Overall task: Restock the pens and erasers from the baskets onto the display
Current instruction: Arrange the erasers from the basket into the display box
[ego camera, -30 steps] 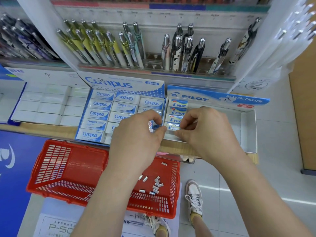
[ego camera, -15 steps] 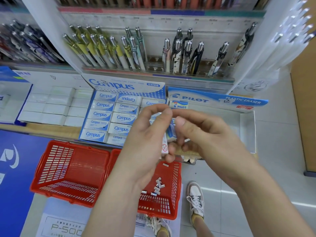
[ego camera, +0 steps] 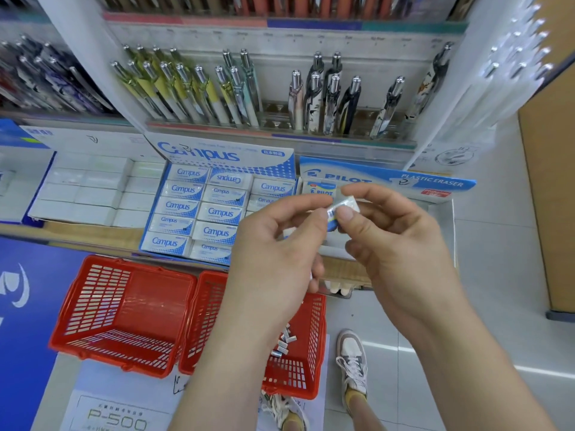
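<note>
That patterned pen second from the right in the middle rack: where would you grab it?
Pinch the patterned pen on its upper barrel, just under the chrome cap, coming from the front with fingers either side. It leans back in the rack with gaps on both sides; its lower end sits behind the rail, so probably lift along its lean.

"Campus": display box lid (ego camera: 217,155), erasers (ego camera: 221,213). "PILOT PLASTIC ERASER": blue lid (ego camera: 385,178). "P-500": floor sheet (ego camera: 118,421).
</note>
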